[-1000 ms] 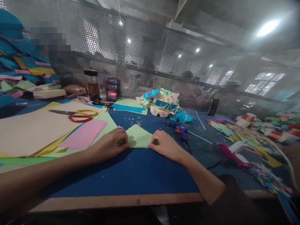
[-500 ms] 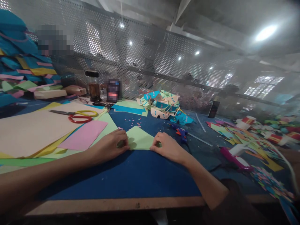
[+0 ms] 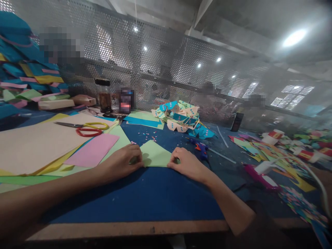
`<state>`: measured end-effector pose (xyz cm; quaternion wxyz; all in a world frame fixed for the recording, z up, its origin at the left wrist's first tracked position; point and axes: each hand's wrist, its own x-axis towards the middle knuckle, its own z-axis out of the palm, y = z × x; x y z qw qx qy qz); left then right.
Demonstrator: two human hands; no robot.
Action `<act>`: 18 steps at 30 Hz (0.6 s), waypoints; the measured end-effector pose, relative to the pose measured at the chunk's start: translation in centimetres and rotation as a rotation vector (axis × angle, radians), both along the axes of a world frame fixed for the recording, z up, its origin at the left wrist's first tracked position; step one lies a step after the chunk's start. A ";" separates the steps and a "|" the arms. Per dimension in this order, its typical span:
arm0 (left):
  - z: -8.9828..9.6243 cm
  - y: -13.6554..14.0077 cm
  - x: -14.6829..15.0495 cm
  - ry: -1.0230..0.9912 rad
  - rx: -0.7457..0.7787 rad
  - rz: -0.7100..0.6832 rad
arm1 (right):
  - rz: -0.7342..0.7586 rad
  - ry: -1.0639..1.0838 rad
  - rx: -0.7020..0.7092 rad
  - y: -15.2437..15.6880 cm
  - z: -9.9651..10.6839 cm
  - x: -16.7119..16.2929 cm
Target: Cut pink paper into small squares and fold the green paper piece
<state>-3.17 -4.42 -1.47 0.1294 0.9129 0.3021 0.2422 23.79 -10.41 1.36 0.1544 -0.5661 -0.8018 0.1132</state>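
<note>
A light green sheet of paper (image 3: pixel 156 155) lies on the blue tabletop, its visible shape a triangle with the point facing away from me. My left hand (image 3: pixel 129 157) pinches its left corner, and my right hand (image 3: pixel 183 160) pinches the right one. Both hands rest low on the table; fingertips partly hide the corners. To the left of my left hand lies a pink paper piece (image 3: pixel 93 148). Scissors (image 3: pixel 85 128) with one yellow and one red handle lie on the stack of large cream paper (image 3: pixel 38 147). Beyond my right hand is a blue glue gun (image 3: pixel 199 147).
Folded, dotted paper pieces (image 3: pixel 181 117) form a pile at the back. A lidded jar (image 3: pixel 103 95) and a phone (image 3: pixel 127 100) stand back left; a dark upright object (image 3: pixel 236 121) stands back right. A magenta power strip (image 3: pixel 261 177) with a white cable and coloured scraps (image 3: pixel 302 200) lie right.
Both hands keep their pinch on the green paper's corners, almost unmoved. The view has shifted very slightly.
</note>
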 end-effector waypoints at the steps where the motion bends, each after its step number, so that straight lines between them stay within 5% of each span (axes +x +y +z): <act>1: 0.0 0.0 0.0 -0.002 -0.001 0.000 | 0.001 0.001 0.000 0.0 0.0 0.0; 18: 0.2 -0.1 0.0 0.024 0.016 -0.006 | 0.003 -0.010 -0.001 0.0 0.3 0.0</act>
